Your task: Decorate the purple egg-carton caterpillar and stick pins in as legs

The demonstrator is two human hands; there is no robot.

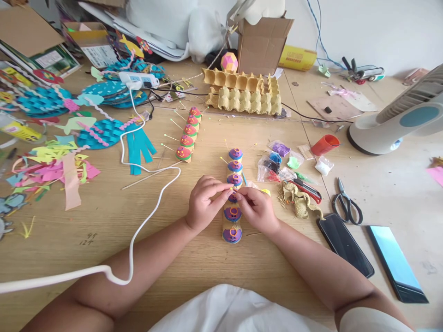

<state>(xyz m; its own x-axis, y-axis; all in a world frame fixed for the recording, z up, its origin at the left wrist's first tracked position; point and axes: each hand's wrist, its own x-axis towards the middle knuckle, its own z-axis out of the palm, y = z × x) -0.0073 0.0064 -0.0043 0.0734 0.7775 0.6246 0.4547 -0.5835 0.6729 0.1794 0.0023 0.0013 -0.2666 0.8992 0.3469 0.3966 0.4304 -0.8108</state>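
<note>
Over an egg-carton caterpillar (pixel 232 214) with purple and blue clay humps and orange rings, my two hands meet. My left hand (pixel 207 203) is closed in a pinch on a small yellow clay ball that looks like the tip of a thin stick. Finger and thumb of my right hand (pixel 258 210) pinch close against it, seemingly on the stick, mostly hidden by the fingers. Several yellow-tipped sticks (pixel 223 160) poke out of the far humps. Another caterpillar, red and green (pixel 187 140), stands at the left with green-tipped sticks along its side.
Bagged clay (pixel 279 148), a red cup (pixel 325 145), a utility knife (pixel 306 190), scissors (pixel 342 203) and two phones (pixel 346 244) lie right. A white cable (pixel 155 216) crosses the left. Egg cartons (pixel 249 99) lie behind; a fan (pixel 398 115) stands far right.
</note>
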